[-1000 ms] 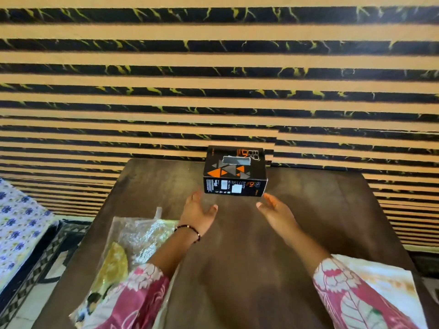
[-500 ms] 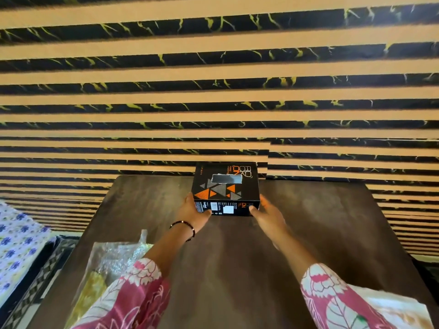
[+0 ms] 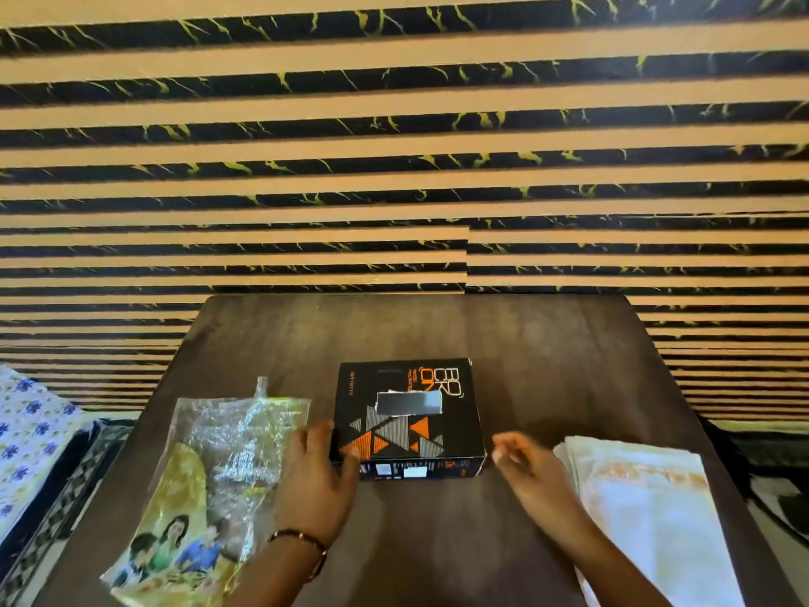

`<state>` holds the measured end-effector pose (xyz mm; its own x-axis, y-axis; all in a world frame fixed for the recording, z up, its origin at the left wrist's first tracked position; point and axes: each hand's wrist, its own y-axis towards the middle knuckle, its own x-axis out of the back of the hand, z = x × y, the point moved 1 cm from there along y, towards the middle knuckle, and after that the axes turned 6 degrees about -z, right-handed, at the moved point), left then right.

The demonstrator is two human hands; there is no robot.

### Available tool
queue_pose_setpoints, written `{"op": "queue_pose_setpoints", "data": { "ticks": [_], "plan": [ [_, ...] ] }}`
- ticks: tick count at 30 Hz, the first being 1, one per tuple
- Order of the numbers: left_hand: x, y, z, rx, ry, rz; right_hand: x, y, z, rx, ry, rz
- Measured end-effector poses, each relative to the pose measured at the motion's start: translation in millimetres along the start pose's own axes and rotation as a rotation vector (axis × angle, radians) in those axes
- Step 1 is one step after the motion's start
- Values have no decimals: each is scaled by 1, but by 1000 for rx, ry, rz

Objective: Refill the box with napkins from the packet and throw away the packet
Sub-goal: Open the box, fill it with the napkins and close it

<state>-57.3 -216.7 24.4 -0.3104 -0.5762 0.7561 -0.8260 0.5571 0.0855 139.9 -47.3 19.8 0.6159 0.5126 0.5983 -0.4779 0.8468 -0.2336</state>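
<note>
A black box (image 3: pixel 405 420) with orange and grey triangles and a grey slot on top lies flat near the middle of the dark wooden table (image 3: pixel 547 352). My left hand (image 3: pixel 317 475) rests against the box's left front corner, thumb on its edge. My right hand (image 3: pixel 527 468) hovers just right of the box, fingers apart, holding nothing and slightly blurred. A crumpled clear and yellow plastic packet (image 3: pixel 210 484) lies flat to the left. A stack of white napkins (image 3: pixel 648 514) lies to the right.
A striped black and tan wall (image 3: pixel 394 168) stands right behind the table. A blue-flowered cloth (image 3: pixel 26 435) lies at the far left below table level. Bare tabletop stretches behind the box.
The box has come from the table's far edge toward me, to the middle. My right hand has let go of it and moved off to the right. The view has tilted down, showing packet and napkins.
</note>
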Motion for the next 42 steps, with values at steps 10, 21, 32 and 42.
{"op": "queue_pose_setpoints", "data": {
  "ticks": [10,21,32,42],
  "plan": [
    [-63,14,-39,-415,557,262,-18,-4,14,-51,-14,-18],
    [-45,-56,-32,-441,534,207,5,-20,-5,23,-61,0],
    [-67,-50,-52,-363,506,211,-12,6,25,327,-350,83],
    [-64,-51,-46,-321,474,187,-4,9,1,380,-311,-16]
  ]
}}
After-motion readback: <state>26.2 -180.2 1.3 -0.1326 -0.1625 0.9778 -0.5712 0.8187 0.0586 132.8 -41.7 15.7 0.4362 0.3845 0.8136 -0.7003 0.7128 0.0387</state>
